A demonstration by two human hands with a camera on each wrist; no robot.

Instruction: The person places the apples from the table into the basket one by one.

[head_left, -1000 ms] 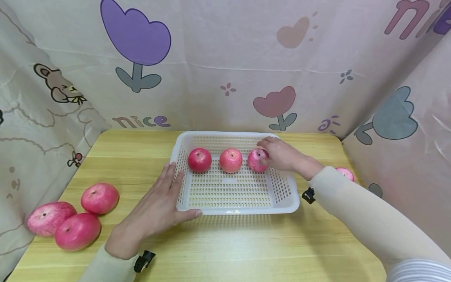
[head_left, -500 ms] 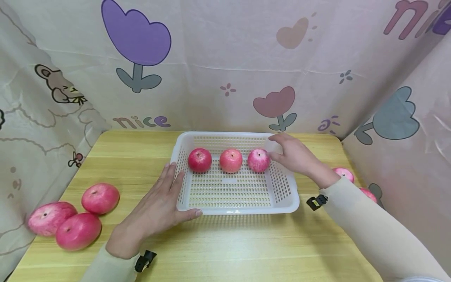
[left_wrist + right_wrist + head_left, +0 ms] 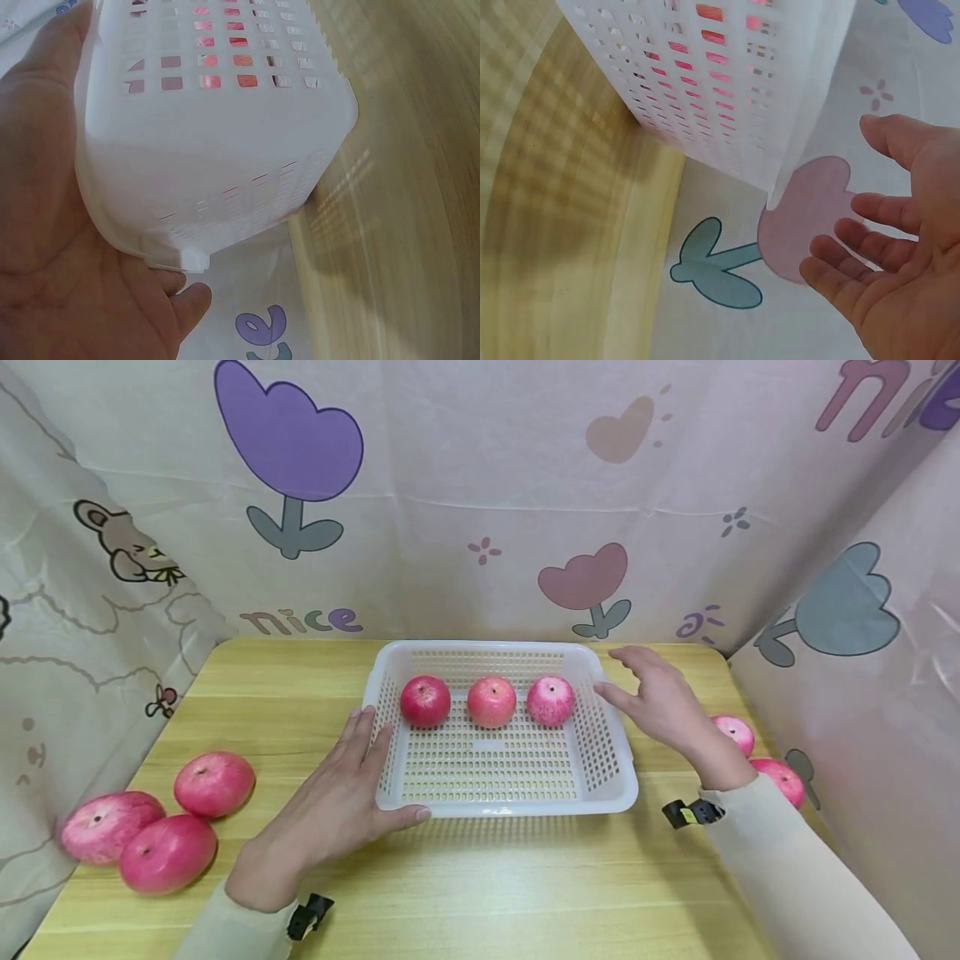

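White perforated plastic formed a rectangular basket [image 3: 487, 772] on the yellow wood-grain desk [image 3: 525, 893], three round pinkish-red apples [image 3: 491, 702] lined up across its far half. The left hand [image 3: 333, 797] lay with fingers spread against the basket's left side; the right hand [image 3: 667, 706], fingers parted and holding nothing, hovered just beyond its right side.

Flower-printed pale cloth [image 3: 450, 443] hangs behind and on both sides of a glossy wood-grained table [image 3: 517, 893].
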